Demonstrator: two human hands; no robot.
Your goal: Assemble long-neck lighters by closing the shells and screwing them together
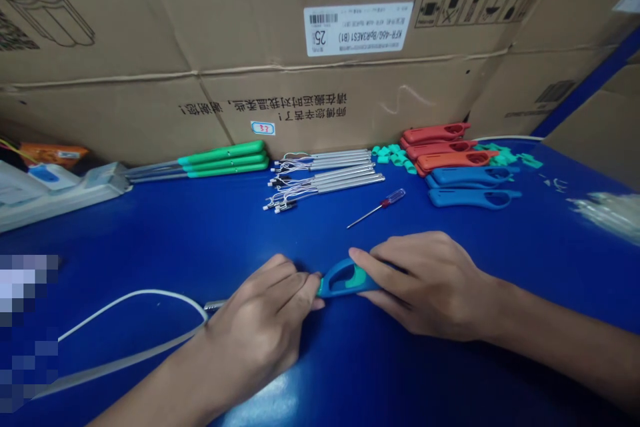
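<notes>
A blue plastic tool handle [345, 280] with a green insert and an oval opening lies on the blue table, held between both hands. My left hand [260, 327] closes around its left end. Out from under that hand pokes a metal tip [215, 305] joined to a white cable [130, 313], which loops away to the left. The hand hides how tip and handle meet. My right hand [425, 287] grips the handle's right end from above, covering that end.
Beyond my hands, the blue table [200, 247] holds a small screwdriver [380, 207], metal tubes with thin wires [325, 177], green-handled rods [220, 160], and red [440, 143] and blue handles [470, 187]. Cardboard boxes [250, 33] stand behind. A power strip [60, 193] lies left.
</notes>
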